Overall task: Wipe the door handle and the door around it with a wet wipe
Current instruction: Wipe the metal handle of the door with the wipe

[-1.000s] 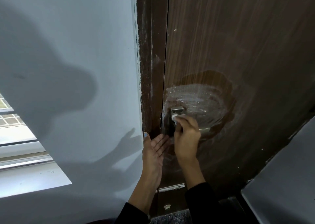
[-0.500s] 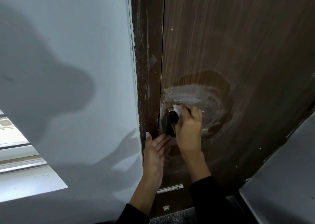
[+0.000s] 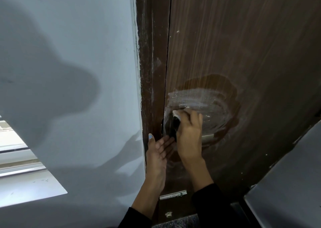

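A dark brown wooden door fills the right half of the view, with a wet, smeared oval patch above the handle. My right hand presses a white wet wipe against the top of the handle. The metal handle lever shows just right of that hand; its dark lock plate is mostly hidden. My left hand rests flat and open against the door edge just below and left of the handle, holding nothing.
The brown door frame runs up beside a pale blue wall on the left. A window sill sits at the lower left. A grey panel stands at the lower right. A metal bolt plate is low on the door.
My right hand has slid the wipe upward from the front of the handle to its top edge. The left hand has stayed in place on the door edge.
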A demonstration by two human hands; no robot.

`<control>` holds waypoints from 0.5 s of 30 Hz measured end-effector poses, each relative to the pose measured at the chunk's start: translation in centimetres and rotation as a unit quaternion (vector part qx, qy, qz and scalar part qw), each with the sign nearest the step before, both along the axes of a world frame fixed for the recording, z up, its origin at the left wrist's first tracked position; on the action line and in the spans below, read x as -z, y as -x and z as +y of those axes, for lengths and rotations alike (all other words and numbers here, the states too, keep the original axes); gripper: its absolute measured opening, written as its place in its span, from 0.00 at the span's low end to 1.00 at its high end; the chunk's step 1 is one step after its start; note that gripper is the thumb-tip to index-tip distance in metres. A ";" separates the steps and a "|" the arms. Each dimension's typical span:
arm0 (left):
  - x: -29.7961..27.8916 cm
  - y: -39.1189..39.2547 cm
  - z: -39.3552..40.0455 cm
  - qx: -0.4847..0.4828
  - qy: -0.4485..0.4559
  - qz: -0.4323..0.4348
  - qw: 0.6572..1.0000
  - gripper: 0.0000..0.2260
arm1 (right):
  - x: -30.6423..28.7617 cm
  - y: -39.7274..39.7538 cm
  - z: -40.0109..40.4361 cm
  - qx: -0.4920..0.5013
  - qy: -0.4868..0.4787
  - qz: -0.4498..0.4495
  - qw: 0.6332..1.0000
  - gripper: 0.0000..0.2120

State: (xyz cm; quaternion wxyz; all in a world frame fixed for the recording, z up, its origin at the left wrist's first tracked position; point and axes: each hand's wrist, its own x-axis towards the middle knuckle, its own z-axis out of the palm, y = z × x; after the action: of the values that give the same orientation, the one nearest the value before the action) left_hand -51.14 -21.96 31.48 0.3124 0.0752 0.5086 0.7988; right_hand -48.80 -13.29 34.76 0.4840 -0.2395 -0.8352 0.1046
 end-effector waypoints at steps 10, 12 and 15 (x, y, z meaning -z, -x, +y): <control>0.1 0.7 -0.6 -0.022 0.008 0.000 1.000 0.27 | 0.9 0.2 -0.8 -0.046 0.053 0.131 0.989 0.12; 0.1 0.8 -0.7 -0.024 0.011 -0.002 1.000 0.28 | 1.7 0.0 -1.3 -0.078 0.022 0.069 0.994 0.13; 0.1 0.9 -1.1 -0.026 0.015 0.006 1.000 0.26 | 2.2 -1.0 -0.8 -0.030 0.050 0.055 0.997 0.11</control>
State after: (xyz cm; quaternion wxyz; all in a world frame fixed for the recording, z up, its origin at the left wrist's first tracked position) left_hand -52.05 -23.02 31.36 0.2898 0.0623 0.5242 0.7983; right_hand -47.83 -14.09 32.51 0.5134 -0.2324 -0.8077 0.1734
